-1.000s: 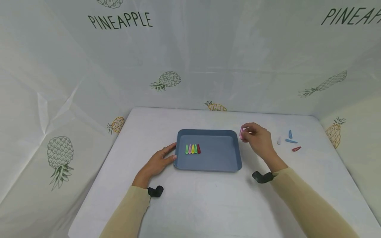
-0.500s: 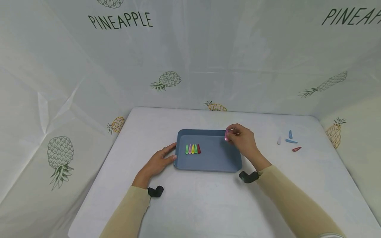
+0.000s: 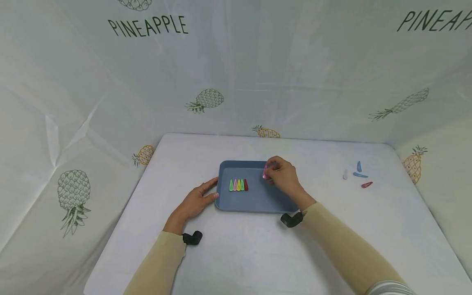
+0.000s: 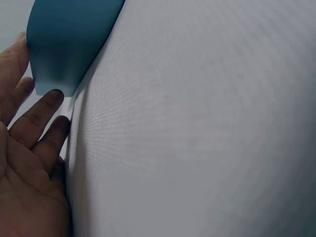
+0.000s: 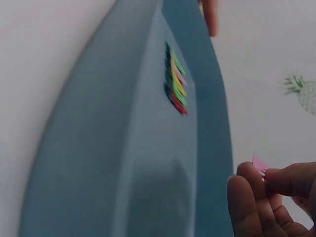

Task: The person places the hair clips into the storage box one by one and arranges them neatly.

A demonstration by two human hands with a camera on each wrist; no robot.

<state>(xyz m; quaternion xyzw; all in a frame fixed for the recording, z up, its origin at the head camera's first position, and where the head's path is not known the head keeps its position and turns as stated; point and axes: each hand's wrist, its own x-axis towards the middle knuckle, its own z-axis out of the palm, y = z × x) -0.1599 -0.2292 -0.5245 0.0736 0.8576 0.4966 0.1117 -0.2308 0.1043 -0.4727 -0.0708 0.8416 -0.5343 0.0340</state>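
Observation:
My right hand [image 3: 284, 176] pinches a pink snap hair clip [image 3: 264, 171] between thumb and fingertips, above the right half of the blue-grey tray [image 3: 258, 205]. In the right wrist view the pink clip's tip pokes out past the thumb. A row of several hair clips lies side by side in the tray's left half: green, pink, yellow, green and a dark red clip [image 3: 246, 184] at the right end. My left hand [image 3: 195, 201] rests at the tray's left edge, fingers extended and touching its side; the left wrist view shows these fingers by the tray wall [image 4: 69, 49].
To the right on the white table [image 3: 236, 254] lie loose clips: a pale clip [image 3: 345, 174], an upright blue clip [image 3: 359, 166], a second blue clip [image 3: 360, 175] and a red clip [image 3: 366, 184]. A pineapple-print sheet [image 3: 295, 82] hangs behind the table.
My right hand has carried the pink hair clip leftward, from beyond the tray's right edge to over the tray, toward the row. The left hand has stayed in place.

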